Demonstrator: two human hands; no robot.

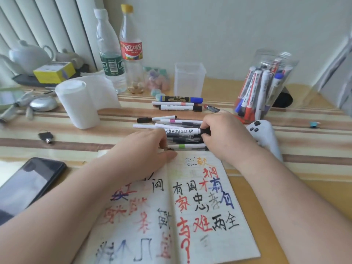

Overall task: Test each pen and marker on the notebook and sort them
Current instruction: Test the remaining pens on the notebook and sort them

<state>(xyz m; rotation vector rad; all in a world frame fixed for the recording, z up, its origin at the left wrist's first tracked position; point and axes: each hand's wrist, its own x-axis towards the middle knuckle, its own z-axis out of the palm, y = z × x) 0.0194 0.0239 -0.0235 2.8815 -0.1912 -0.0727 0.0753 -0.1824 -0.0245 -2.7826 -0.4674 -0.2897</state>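
Whiteboard marker [182,131]: lies on top of the pile of pens [183,144], just beyond the notebook's far edge. Its long axis runs left to right across the table, with the black cap end to the right.
Look: white barrel and black cap; the "WHITE BOARD" print reads upside down from here.
Right hand [222,134]: the nearer hand, with fingers curled round the cap end.
Left hand [144,147]: at the barrel's other end, fingers bent over the pens' tips. I cannot tell whether it pinches one.
Next move, likely: the cap pulls off rightward along the axis while the barrel is steadied from the left.
Notebook [209,206]: open, with test characters in many colours.
Beyond: a clear jar of markers [266,86] and an empty clear plastic tub [189,79].
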